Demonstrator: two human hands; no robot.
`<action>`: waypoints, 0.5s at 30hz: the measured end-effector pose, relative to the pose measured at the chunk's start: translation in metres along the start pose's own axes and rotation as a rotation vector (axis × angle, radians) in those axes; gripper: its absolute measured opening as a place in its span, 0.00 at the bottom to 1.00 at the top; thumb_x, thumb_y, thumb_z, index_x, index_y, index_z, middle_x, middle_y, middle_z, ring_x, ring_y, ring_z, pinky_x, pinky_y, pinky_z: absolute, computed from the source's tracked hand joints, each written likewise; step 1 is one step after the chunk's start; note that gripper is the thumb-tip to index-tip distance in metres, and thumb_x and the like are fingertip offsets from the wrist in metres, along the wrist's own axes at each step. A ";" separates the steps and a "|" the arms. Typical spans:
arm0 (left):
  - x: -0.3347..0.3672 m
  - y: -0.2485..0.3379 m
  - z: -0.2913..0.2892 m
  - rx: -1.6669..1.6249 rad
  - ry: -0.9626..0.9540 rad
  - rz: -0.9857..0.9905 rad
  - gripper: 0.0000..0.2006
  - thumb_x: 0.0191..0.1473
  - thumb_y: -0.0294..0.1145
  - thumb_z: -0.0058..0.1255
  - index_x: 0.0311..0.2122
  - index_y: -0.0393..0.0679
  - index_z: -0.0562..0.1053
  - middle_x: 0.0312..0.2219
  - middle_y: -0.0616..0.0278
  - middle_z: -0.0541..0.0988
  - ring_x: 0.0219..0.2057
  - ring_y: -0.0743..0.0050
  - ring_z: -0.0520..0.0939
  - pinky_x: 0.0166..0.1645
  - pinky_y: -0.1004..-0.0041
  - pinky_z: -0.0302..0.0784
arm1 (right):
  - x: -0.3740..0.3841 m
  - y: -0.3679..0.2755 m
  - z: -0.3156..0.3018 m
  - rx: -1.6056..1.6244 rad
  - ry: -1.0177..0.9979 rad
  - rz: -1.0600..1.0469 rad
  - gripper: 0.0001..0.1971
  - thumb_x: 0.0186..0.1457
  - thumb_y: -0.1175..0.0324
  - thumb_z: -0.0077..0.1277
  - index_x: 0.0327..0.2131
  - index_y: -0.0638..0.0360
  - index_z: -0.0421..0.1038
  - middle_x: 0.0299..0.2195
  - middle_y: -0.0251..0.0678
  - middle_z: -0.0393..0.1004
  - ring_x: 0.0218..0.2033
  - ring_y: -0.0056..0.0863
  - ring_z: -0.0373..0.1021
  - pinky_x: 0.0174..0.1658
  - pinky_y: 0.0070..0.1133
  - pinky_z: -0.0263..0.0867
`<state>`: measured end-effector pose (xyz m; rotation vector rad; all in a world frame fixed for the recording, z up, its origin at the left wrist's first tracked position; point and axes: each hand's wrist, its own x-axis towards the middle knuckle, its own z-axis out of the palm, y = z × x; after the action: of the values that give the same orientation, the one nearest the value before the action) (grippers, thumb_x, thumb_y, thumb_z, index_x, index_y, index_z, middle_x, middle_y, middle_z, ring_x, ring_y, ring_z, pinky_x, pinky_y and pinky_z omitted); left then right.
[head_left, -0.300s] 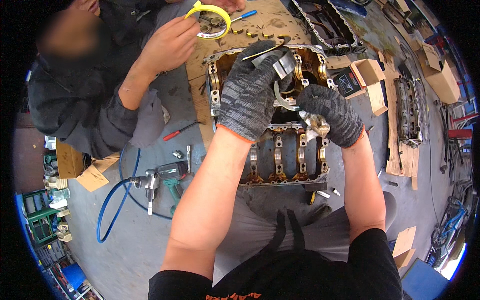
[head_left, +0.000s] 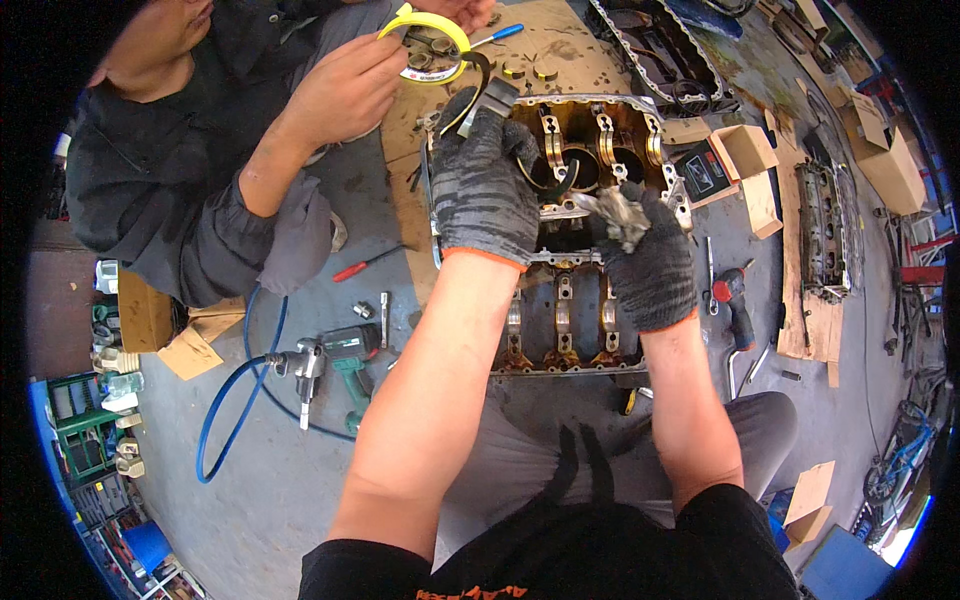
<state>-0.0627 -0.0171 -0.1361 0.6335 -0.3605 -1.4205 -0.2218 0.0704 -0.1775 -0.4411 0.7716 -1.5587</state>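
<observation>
Mid-frame, a curved shell (head_left: 571,180) is pinched in the left gloved hand (head_left: 485,195) above the engine block (head_left: 606,140); the right gloved hand (head_left: 652,270) clutches a rag (head_left: 626,220). Holding the shell by its edges should keep it clean.

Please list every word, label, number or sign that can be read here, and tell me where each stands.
Black shirt: orange lettering near the lower picture edge; I am not copying it out.
Yellow ring: small print on its pale inner band, too small to read reliably.
Dark panel by the open carton: pale markings, too small to read.
</observation>
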 end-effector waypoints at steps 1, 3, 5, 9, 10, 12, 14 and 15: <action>0.000 -0.001 0.001 0.031 0.078 -0.003 0.15 0.54 0.22 0.56 0.48 0.42 0.71 0.29 0.65 0.79 0.25 0.79 0.76 0.29 0.78 0.73 | -0.005 0.006 0.005 0.337 0.038 0.088 0.23 0.53 0.67 0.58 0.52 0.60 0.65 0.48 0.45 0.71 0.51 0.37 0.69 0.59 0.30 0.66; -0.007 -0.003 0.004 0.088 0.087 0.085 0.15 0.54 0.22 0.55 0.48 0.41 0.71 0.33 0.63 0.79 0.27 0.78 0.76 0.31 0.78 0.73 | -0.013 0.015 0.020 0.264 -0.055 -0.014 0.23 0.55 0.65 0.56 0.52 0.60 0.66 0.49 0.45 0.72 0.51 0.37 0.69 0.59 0.30 0.66; -0.014 -0.004 0.006 0.204 0.163 0.119 0.15 0.54 0.22 0.56 0.48 0.41 0.71 0.36 0.62 0.79 0.28 0.78 0.77 0.32 0.78 0.74 | -0.021 0.020 0.035 0.065 -0.054 -0.130 0.22 0.56 0.64 0.54 0.53 0.61 0.66 0.49 0.45 0.72 0.52 0.36 0.69 0.59 0.30 0.65; -0.021 -0.003 0.009 0.320 0.189 0.194 0.14 0.56 0.24 0.53 0.48 0.38 0.72 0.39 0.59 0.79 0.36 0.76 0.79 0.40 0.77 0.76 | -0.022 0.021 0.052 -0.372 0.088 -0.308 0.22 0.60 0.62 0.51 0.55 0.61 0.64 0.49 0.43 0.71 0.51 0.33 0.70 0.57 0.29 0.65; -0.021 0.000 0.008 0.503 0.167 0.254 0.13 0.57 0.24 0.52 0.48 0.36 0.71 0.39 0.57 0.78 0.39 0.73 0.79 0.44 0.74 0.76 | -0.021 0.020 0.053 -0.430 0.103 -0.338 0.22 0.61 0.61 0.51 0.55 0.61 0.64 0.49 0.43 0.71 0.51 0.33 0.70 0.57 0.29 0.65; -0.020 0.001 0.008 0.588 0.123 0.367 0.13 0.58 0.25 0.51 0.48 0.35 0.71 0.40 0.56 0.78 0.39 0.72 0.79 0.46 0.73 0.75 | -0.022 0.017 0.052 -0.320 0.118 -0.316 0.21 0.63 0.63 0.48 0.55 0.61 0.64 0.49 0.42 0.71 0.50 0.31 0.70 0.56 0.28 0.65; -0.020 0.001 0.007 0.625 0.117 0.420 0.13 0.59 0.26 0.50 0.48 0.34 0.71 0.40 0.55 0.78 0.39 0.71 0.79 0.47 0.73 0.74 | -0.025 0.014 0.051 -0.379 0.057 -0.329 0.20 0.63 0.64 0.48 0.56 0.61 0.64 0.49 0.42 0.71 0.49 0.30 0.70 0.55 0.27 0.66; -0.021 0.000 0.006 0.624 0.096 0.462 0.12 0.59 0.25 0.51 0.47 0.35 0.72 0.40 0.57 0.78 0.38 0.73 0.79 0.45 0.74 0.75 | -0.026 0.015 0.052 -0.402 0.072 -0.322 0.20 0.63 0.65 0.48 0.56 0.62 0.64 0.48 0.42 0.71 0.49 0.30 0.70 0.55 0.26 0.66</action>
<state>-0.0691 0.0024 -0.1280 1.0393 -0.8316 -0.8202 -0.1724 0.0852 -0.1473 -0.8402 1.1184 -1.7236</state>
